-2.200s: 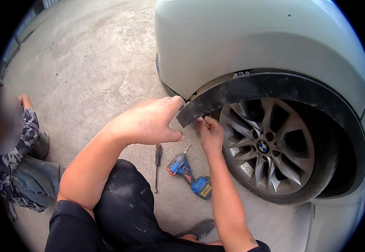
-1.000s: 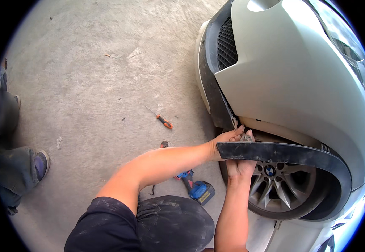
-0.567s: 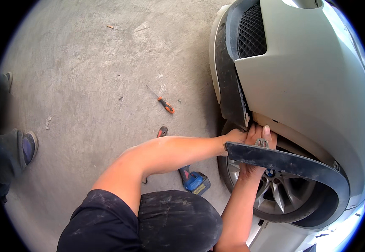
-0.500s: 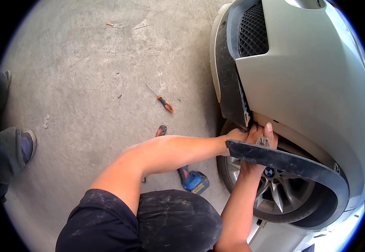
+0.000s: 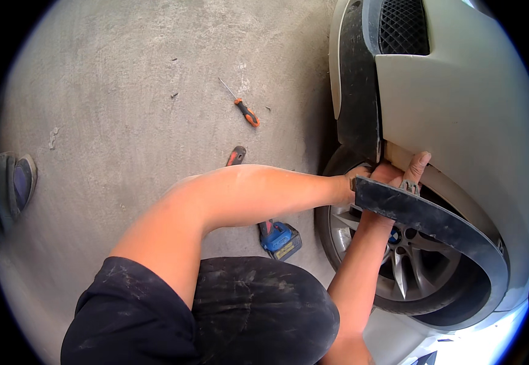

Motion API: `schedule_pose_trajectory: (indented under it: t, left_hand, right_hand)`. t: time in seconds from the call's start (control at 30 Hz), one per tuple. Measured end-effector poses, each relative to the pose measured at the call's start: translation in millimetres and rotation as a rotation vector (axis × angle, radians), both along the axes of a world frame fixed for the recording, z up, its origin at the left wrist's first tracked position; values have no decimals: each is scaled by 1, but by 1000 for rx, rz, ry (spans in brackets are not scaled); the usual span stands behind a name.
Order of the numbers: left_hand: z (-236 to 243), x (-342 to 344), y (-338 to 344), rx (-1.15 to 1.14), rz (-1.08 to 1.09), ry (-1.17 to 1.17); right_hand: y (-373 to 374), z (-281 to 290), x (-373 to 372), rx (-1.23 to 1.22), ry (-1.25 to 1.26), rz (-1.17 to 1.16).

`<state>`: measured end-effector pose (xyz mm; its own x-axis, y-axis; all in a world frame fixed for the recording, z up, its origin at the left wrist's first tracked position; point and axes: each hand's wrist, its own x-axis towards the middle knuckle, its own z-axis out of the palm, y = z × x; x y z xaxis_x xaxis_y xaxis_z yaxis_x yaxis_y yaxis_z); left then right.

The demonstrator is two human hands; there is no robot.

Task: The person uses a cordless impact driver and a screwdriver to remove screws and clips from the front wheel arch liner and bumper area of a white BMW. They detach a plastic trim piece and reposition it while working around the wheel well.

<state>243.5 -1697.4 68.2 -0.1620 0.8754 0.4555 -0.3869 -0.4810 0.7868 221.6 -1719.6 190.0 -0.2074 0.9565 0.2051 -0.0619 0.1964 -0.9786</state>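
Observation:
A black wheel-arch trim strip [image 5: 423, 213] hangs partly loose in front of the wheel [image 5: 386, 274], its free end crossing my hands. My left hand [image 5: 351, 182] reaches in behind that end, beside the lower edge of the pale bumper [image 5: 453, 115]. Its fingers are hidden. My right hand [image 5: 392, 173] comes up behind the strip and lies against the bumper corner. One digit sticks out straight by a clip [image 5: 409, 186] on the strip; the other fingers bend into the gap, and what they hold is hidden. The dark lower bumper piece [image 5: 360, 85] ends just above both hands.
An orange-and-black screwdriver [image 5: 247, 112] lies on the concrete floor [image 5: 124, 91]. Nearer are a red-and-black tool handle [image 5: 236, 156], partly behind my left arm, and a blue cordless power tool [image 5: 280, 239]. Another person's shoe [image 5: 24, 182] shows at the left edge.
The view has shifted, so the floor tools sit higher in the picture. Both hands stay at the bumper corner, with the strip's free end now covering more of my left hand.

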Motion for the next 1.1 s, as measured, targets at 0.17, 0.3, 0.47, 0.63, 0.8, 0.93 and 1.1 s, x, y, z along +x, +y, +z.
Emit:
schedule_pose_trajectory:
  t: [0.17,0.3,0.47,0.63,0.8,0.93,1.1]
  left_hand:
    - [-11,3,-3,-2,-30,-113]
    - [-15,-1,-10,-11,-6,-316]
    - [-1,-29,-66,-297,302,27]
    - [7,-80,-74,-312,705,132]
    - [19,-97,-71,-459,569,161]
    - [26,-90,-70,-546,539,56]
    - [29,-89,-72,-566,514,47]
  right_hand:
    - [22,-5,16,-79,-38,19]
    - [22,-7,11,-127,35,83]
    - [38,-9,23,-94,64,80]
    - [29,-6,22,-159,-75,107]
    - [28,-13,15,31,-259,72]
    - [22,-11,12,-49,-167,138]
    - [12,-5,-1,-4,-88,146]
